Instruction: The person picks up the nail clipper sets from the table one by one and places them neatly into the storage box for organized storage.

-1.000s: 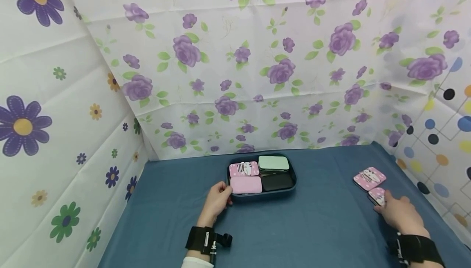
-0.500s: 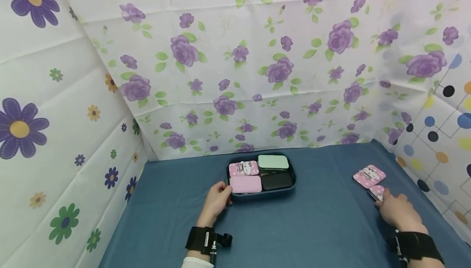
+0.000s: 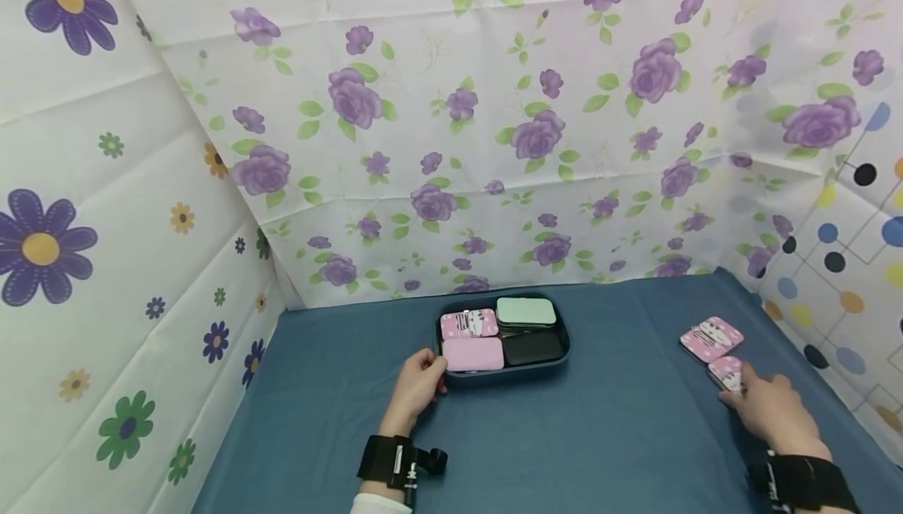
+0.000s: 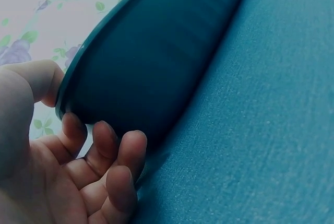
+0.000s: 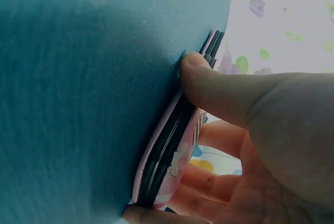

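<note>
My left hand (image 3: pixel 416 383) is at the left end of a dark blue tray (image 3: pixel 518 375), pinching its rim between thumb and index finger; in the left wrist view, the other fingers curl below the tray wall (image 4: pixel 141 62). Inside sit a pink cartoon-print case (image 3: pixel 469 324), a plain pink case (image 3: pixel 473 354), a mint green case (image 3: pixel 525 311) and a black case (image 3: pixel 532 348). At the far right, my right hand (image 3: pixel 776 412) grips a small pink cartoon-print case (image 3: pixel 725 373) with black sides, thumb along one edge, fingers around the others. Part of it is hidden under the hand.
A larger pink cartoon-print case (image 3: pixel 712 338) lies just behind the gripped one. Blue cloth (image 3: pixel 600 436) covers the table. Flowered sheeting (image 3: pixel 451 146) rises along the back and left, with a dotted sheet (image 3: pixel 854 302) close by on the right.
The head view has shifted very slightly. Both hands keep their holds, and the tray and cases stay where they were.
</note>
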The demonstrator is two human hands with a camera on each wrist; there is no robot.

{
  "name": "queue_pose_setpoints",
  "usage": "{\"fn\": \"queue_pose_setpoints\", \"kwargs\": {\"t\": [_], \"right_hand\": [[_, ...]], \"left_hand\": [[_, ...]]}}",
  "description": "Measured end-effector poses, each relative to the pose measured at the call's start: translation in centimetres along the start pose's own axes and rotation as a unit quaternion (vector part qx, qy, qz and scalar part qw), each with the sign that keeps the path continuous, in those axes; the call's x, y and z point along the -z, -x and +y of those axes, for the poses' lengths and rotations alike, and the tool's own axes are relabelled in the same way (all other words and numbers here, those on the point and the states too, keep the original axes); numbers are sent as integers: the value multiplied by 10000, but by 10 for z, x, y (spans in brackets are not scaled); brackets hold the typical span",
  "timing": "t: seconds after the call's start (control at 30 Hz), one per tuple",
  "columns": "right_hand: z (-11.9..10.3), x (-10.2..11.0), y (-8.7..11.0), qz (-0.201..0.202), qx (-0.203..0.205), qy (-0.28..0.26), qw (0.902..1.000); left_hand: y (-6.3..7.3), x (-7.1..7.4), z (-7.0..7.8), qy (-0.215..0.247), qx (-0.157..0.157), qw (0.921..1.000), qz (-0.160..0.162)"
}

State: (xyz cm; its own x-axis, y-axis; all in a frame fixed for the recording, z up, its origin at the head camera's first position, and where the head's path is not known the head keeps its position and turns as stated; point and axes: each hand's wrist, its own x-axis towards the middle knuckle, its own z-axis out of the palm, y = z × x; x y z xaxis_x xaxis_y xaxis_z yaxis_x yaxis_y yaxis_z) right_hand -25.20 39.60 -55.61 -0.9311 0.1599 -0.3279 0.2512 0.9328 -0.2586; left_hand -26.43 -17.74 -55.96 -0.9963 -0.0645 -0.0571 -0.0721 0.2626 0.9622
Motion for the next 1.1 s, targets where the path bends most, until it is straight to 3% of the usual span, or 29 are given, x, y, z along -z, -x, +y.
{"fn": "queue_pose_setpoints", "kwargs": {"t": [0.33,0.7,0.87,1.1], "right_hand": [[-1,1,0,264,180,-13,9995],[-6,4,15,793,209,-644,9945],[-21,8,19,1044,478,-844,9898],[-61,12,23,680,785,-956,9900]], "left_hand": [[-1,2,0,29,-12,10000,5],[0,0,1,64,-30,10000,-40],[0,1,2,81,-24,10000,1],[0,1,-1,28,-30,10000,0]]}}
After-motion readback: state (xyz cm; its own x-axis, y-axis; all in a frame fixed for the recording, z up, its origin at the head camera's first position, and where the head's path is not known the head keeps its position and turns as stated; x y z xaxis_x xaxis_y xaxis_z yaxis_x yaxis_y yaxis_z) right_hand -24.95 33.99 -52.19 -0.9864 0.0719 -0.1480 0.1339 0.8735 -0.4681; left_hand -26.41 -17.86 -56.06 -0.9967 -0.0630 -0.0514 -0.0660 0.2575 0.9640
